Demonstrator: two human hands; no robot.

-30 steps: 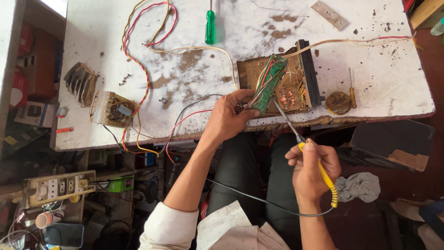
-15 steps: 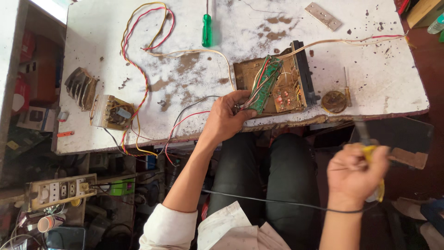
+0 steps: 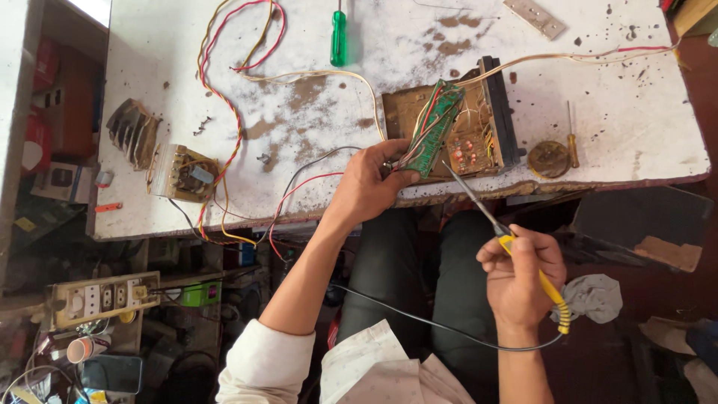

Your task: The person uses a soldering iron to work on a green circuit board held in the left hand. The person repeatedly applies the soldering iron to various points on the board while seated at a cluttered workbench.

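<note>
My left hand [image 3: 372, 185] grips the lower end of a green circuit board [image 3: 434, 127], tilted up against a brown board inside an open electronics chassis [image 3: 490, 112] on the white worktable [image 3: 299, 142]. My right hand [image 3: 520, 273] holds a yellow-handled soldering iron [image 3: 523, 254]. Its metal tip points up and left and ends near the bottom edge of the green board. The iron's black cord loops back under my arm. Coloured wires run from the boards across the table.
A green screwdriver [image 3: 339, 37] lies at the table's far edge, a transformer [image 3: 179, 172] and a finned metal part [image 3: 134, 131] at the left. A round brass tin [image 3: 548, 158] sits right of the chassis. A socket strip [image 3: 105, 298] is below left, a grey rag [image 3: 594, 295] by my right wrist.
My right hand swung out to the right with the soldering iron, then came back; the tip again points at the green board. My left hand has kept its grip.
</note>
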